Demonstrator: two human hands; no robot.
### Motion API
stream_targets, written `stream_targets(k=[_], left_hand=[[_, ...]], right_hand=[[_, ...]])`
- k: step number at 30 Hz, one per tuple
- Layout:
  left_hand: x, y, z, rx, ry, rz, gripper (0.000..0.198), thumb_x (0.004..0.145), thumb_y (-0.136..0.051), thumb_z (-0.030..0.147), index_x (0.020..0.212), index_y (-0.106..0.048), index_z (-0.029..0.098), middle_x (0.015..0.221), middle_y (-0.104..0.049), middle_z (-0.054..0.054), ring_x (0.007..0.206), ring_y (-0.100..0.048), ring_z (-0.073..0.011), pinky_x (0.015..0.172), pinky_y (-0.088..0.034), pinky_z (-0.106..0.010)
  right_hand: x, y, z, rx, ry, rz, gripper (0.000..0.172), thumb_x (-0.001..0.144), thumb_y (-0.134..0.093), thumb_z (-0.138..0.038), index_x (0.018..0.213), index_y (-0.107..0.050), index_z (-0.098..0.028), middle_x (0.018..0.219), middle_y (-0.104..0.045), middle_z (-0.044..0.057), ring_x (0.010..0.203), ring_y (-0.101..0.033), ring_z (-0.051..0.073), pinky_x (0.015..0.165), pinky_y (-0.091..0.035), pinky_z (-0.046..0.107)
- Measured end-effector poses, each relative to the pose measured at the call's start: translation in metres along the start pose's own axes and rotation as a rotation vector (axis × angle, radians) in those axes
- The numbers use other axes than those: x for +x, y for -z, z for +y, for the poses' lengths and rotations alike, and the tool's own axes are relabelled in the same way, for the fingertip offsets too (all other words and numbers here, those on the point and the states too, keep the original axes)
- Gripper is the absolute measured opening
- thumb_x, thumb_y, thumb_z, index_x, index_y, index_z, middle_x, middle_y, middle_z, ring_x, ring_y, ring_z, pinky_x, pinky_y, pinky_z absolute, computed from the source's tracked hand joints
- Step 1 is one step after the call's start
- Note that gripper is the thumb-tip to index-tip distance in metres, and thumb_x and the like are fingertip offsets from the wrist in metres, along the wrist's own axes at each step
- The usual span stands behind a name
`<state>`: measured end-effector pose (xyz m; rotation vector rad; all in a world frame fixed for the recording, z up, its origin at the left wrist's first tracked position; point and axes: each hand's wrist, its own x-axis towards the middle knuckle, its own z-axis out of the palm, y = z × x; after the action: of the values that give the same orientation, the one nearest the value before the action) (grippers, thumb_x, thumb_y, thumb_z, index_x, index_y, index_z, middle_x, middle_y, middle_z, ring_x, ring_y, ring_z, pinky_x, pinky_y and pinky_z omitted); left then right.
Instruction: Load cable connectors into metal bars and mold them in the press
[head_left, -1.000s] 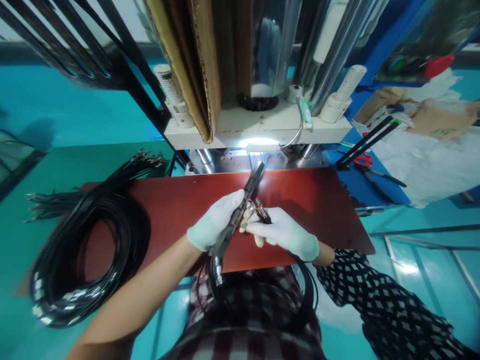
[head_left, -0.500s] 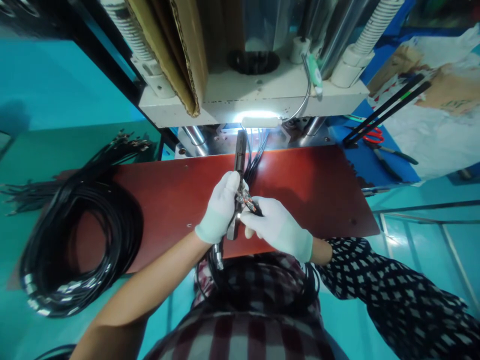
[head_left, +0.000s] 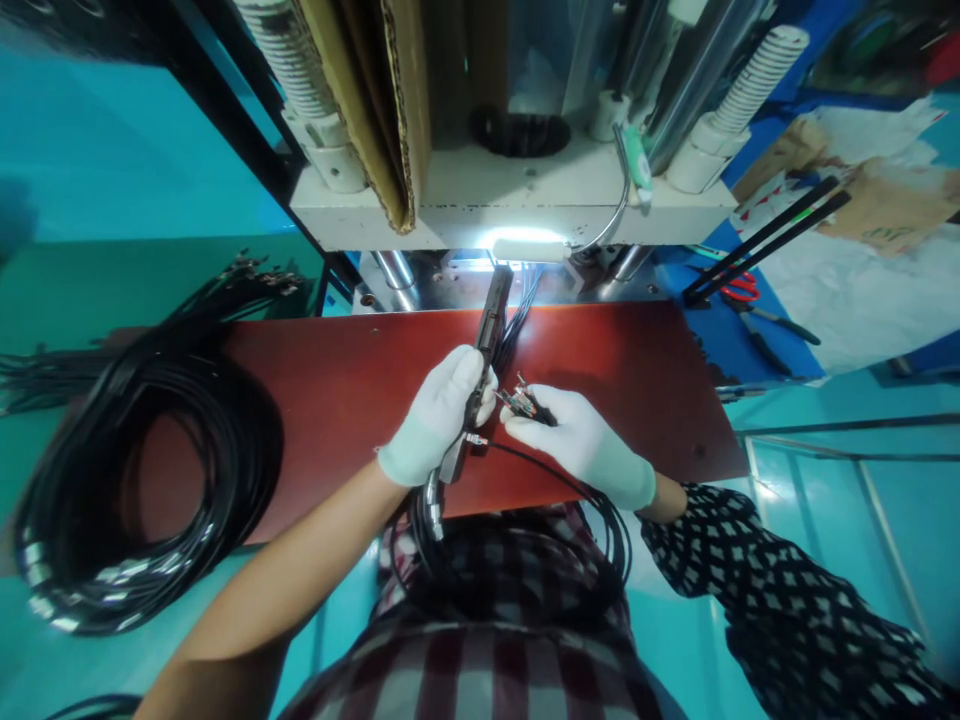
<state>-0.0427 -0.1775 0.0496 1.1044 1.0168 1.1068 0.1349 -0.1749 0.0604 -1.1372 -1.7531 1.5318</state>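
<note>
My gloved left hand [head_left: 444,405] is closed around a long dark bar-shaped fixture [head_left: 492,312], which tilts from the machine down toward my lap. One black cable end [head_left: 475,438] with a metal tip lies across the bar's lower part. In my gloved right hand [head_left: 581,435] is a bunch of black cables with bare metal ends [head_left: 527,401], just right of the bar and apart from it. Their black lengths [head_left: 616,535] loop down over my lap. Behind the bar, several more cables [head_left: 519,325] run out from under the machine.
A white press-like machine [head_left: 457,225] with a lit lamp [head_left: 529,250] stands ahead, over a red-brown board [head_left: 630,400]. Left lies a big coil of black cables [head_left: 247,440]. Red-and-black pliers [head_left: 761,320] rest on a blue surface at right. A cardboard piece [head_left: 401,130] leans on the machine.
My right hand has drawn the cable ends away from the bar, to the right. One cable end now shows lying across the bar. The bar's upper end has tilted right.
</note>
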Motion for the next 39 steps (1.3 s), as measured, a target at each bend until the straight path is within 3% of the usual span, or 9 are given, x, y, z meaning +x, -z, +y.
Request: stream_targets(k=[3,7,14,20,25,28,31,34,39], left_hand=[[0.0,0.004,0.001,0.002,-0.016,-0.05,0.039,0.103,-0.037,0.048,0.08,-0.048,0.018,0.063,-0.046,0.002,0.054,-0.039,-0.0089,0.051,-0.033,-0.025],[0.0,0.006,0.001,-0.007,-0.016,-0.089,0.038,0.103,-0.036,0.047,0.081,-0.046,0.018,0.064,-0.044,0.003,0.053,-0.039,-0.0092,0.05,-0.033,-0.026],[-0.001,0.005,-0.002,0.007,0.003,-0.123,0.038,0.103,-0.036,0.047,0.08,-0.047,0.018,0.065,-0.045,0.003,0.054,-0.04,-0.009,0.051,-0.033,-0.026],[-0.004,0.004,0.001,0.029,0.035,-0.138,0.038,0.103,-0.037,0.047,0.08,-0.046,0.018,0.065,-0.044,0.003,0.054,-0.039,-0.0092,0.05,-0.031,-0.026],[-0.004,0.007,-0.001,0.079,0.026,-0.149,0.039,0.103,-0.036,0.047,0.08,-0.049,0.018,0.063,-0.046,0.002,0.055,-0.04,-0.0099,0.052,-0.032,-0.027],[-0.004,0.008,-0.003,0.075,0.035,-0.15,0.039,0.103,-0.037,0.047,0.08,-0.049,0.018,0.063,-0.047,0.002,0.055,-0.04,-0.0098,0.053,-0.033,-0.027],[-0.004,0.006,-0.003,0.078,0.047,-0.15,0.039,0.103,-0.037,0.048,0.081,-0.05,0.018,0.064,-0.047,0.002,0.055,-0.041,-0.0098,0.052,-0.033,-0.026],[-0.005,0.004,-0.003,0.086,0.048,-0.149,0.039,0.102,-0.038,0.049,0.08,-0.05,0.018,0.065,-0.048,0.002,0.055,-0.042,-0.0099,0.052,-0.034,-0.026],[-0.005,0.0,-0.001,0.083,0.062,-0.145,0.042,0.1,-0.04,0.054,0.08,-0.052,0.018,0.063,-0.048,0.001,0.053,-0.041,-0.0109,0.051,-0.036,-0.026]], right_hand=[[0.001,0.003,-0.004,0.147,-0.067,-0.014,0.017,0.083,-0.066,-0.026,0.096,-0.061,-0.017,0.085,-0.07,0.002,0.074,-0.062,0.015,0.074,-0.05,0.03],[0.0,0.009,-0.004,0.268,-0.196,-0.103,0.021,0.091,-0.057,-0.034,0.096,-0.064,-0.014,0.095,-0.072,0.009,0.081,-0.067,0.017,0.077,-0.054,0.033],[-0.005,0.036,-0.005,-0.196,-0.096,-0.095,0.034,0.082,-0.053,-0.014,0.11,-0.072,-0.019,0.114,-0.071,0.005,0.102,-0.064,0.019,0.098,-0.047,0.037],[-0.014,0.044,0.002,-0.165,-0.214,-0.076,0.03,0.079,-0.063,-0.015,0.109,-0.062,-0.017,0.092,-0.076,0.004,0.084,-0.071,0.018,0.086,-0.054,0.033],[-0.021,0.046,0.003,-0.487,-0.083,0.022,0.04,0.079,-0.057,-0.009,0.115,-0.068,-0.021,0.113,-0.07,0.007,0.104,-0.065,0.02,0.098,-0.047,0.037],[-0.021,0.047,0.001,-0.42,-0.115,0.017,0.035,0.078,-0.065,-0.015,0.113,-0.07,-0.021,0.101,-0.073,0.003,0.096,-0.067,0.019,0.095,-0.048,0.034],[-0.02,0.044,0.0,-0.28,-0.184,0.051,0.022,0.073,-0.074,-0.022,0.095,-0.072,-0.019,0.088,-0.073,0.0,0.085,-0.067,0.017,0.085,-0.049,0.029],[-0.018,0.037,-0.001,-0.244,-0.175,0.022,0.011,0.077,-0.071,-0.026,0.083,-0.072,-0.017,0.083,-0.072,0.0,0.08,-0.065,0.016,0.076,-0.047,0.027],[-0.01,0.016,-0.01,-0.149,-0.105,0.002,0.019,0.083,-0.065,-0.032,0.074,-0.069,-0.016,0.07,-0.064,-0.001,0.067,-0.053,0.013,0.063,-0.039,0.025]])
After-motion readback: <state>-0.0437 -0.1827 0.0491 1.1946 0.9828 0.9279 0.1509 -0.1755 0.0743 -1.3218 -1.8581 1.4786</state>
